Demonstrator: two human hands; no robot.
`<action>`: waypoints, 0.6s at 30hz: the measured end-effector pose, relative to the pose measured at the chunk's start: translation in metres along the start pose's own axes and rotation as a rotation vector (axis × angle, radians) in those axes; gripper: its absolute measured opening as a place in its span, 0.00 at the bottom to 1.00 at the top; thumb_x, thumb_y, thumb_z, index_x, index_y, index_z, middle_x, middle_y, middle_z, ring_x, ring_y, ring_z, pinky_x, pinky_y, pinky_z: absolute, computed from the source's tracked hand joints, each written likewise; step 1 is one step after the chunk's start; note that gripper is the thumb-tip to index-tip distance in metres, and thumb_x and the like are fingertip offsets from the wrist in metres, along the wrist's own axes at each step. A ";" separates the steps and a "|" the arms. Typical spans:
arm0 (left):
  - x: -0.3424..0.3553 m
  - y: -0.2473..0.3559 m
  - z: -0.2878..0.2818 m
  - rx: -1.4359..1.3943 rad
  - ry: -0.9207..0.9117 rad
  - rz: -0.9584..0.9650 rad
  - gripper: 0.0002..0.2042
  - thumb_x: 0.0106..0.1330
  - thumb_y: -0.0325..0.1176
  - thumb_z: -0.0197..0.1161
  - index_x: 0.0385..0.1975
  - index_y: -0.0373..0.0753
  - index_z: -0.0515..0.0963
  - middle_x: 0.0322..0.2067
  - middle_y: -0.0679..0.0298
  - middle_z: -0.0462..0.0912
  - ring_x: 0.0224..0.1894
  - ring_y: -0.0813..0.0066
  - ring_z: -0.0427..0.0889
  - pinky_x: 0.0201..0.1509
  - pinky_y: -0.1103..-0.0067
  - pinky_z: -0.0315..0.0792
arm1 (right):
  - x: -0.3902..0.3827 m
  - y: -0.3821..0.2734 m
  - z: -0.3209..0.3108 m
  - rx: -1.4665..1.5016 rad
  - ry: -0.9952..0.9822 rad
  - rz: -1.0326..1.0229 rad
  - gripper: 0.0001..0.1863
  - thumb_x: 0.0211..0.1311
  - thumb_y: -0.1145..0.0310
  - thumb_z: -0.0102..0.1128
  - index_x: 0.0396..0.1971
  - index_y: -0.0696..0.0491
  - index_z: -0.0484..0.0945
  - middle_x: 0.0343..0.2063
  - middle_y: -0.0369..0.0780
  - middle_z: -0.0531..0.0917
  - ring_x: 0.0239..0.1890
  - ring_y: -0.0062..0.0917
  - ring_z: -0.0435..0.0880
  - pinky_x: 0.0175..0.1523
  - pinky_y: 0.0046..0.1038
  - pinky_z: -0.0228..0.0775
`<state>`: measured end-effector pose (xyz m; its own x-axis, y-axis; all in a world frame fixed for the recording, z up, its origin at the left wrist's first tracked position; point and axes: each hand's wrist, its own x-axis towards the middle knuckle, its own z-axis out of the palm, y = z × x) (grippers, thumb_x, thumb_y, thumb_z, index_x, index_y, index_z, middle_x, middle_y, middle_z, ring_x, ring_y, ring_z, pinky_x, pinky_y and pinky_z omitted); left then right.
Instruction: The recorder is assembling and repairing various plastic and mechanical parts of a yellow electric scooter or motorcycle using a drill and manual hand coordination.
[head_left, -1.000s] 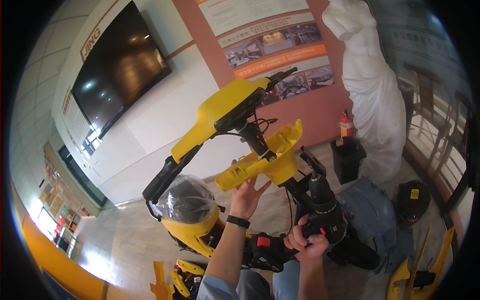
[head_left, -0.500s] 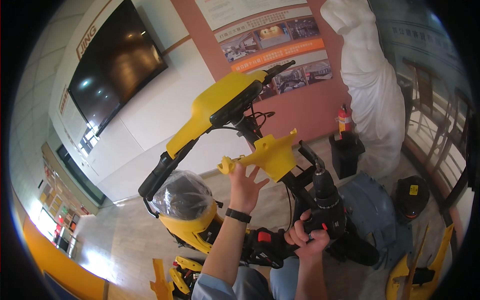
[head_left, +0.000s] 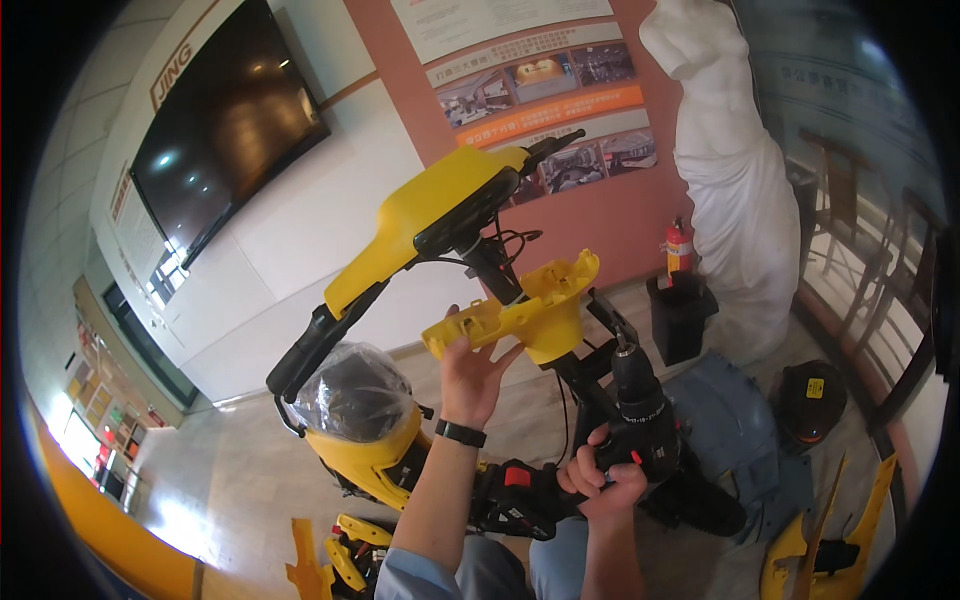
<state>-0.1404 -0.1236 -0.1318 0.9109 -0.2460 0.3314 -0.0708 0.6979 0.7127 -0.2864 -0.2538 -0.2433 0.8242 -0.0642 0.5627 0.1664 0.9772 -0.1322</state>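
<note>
My left hand (head_left: 470,382), with a dark band on its wrist, grips the left end of a yellow plastic cover (head_left: 553,335) from below. The cover sits around or against the scooter's steering stem (head_left: 492,270), below the handlebar, with its hollow, ribbed inside facing up. In my right hand (head_left: 605,480) is a black cordless drill (head_left: 645,425), its chuck pointing up just right of the stem. A red-and-black battery (head_left: 517,490) sits at its lower left end. Above both hands, the yellow handlebar housing (head_left: 425,215) carries black grips and loose cables hang beneath it.
A plastic-wrapped scooter seat (head_left: 355,390) stands left of my forearm. Yellow body parts (head_left: 340,555) lie lower left, another yellow panel (head_left: 835,555) lower right. A blue-grey panel (head_left: 725,430), black bin (head_left: 682,320), fire extinguisher (head_left: 678,245) and white statue (head_left: 740,190) are to the right.
The yellow cover has tilted so that its hollow inside now faces up. My left hand turned with it and its fingers closed in underneath. The drill stays in my right hand.
</note>
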 end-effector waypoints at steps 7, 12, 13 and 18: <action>0.011 0.021 -0.002 -0.142 -0.143 0.085 0.33 0.54 0.47 0.64 0.62 0.49 0.64 0.64 0.56 0.63 0.68 0.49 0.58 0.68 0.37 0.51 | 0.000 -0.001 -0.003 -0.029 0.008 -0.014 0.28 0.45 0.61 0.53 0.51 0.52 0.70 0.15 0.33 0.66 0.12 0.17 0.61 0.30 0.30 0.59; 0.008 0.037 -0.004 -0.188 -0.099 0.147 0.34 0.52 0.48 0.66 0.60 0.46 0.67 0.63 0.56 0.64 0.68 0.50 0.56 0.67 0.35 0.49 | 0.004 0.003 -0.003 -0.017 0.007 -0.002 0.27 0.46 0.60 0.54 0.51 0.51 0.71 0.15 0.32 0.66 0.12 0.17 0.61 0.29 0.28 0.58; 0.007 0.039 -0.006 -0.187 -0.097 0.148 0.34 0.52 0.48 0.66 0.60 0.46 0.67 0.63 0.56 0.64 0.68 0.50 0.56 0.67 0.35 0.49 | 0.003 0.004 -0.003 -0.023 0.008 0.000 0.27 0.46 0.60 0.54 0.51 0.51 0.71 0.15 0.32 0.65 0.12 0.17 0.60 0.29 0.28 0.58; 0.006 0.048 -0.009 -0.219 -0.149 0.145 0.31 0.56 0.46 0.66 0.61 0.49 0.68 0.62 0.63 0.67 0.66 0.55 0.61 0.69 0.42 0.52 | 0.005 0.007 0.000 -0.041 0.009 0.020 0.27 0.46 0.61 0.54 0.51 0.52 0.71 0.14 0.32 0.65 0.12 0.17 0.60 0.28 0.29 0.58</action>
<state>-0.1344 -0.0856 -0.1007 0.8267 -0.2176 0.5188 -0.0921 0.8573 0.5064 -0.2812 -0.2473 -0.2418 0.8323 -0.0471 0.5524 0.1723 0.9690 -0.1769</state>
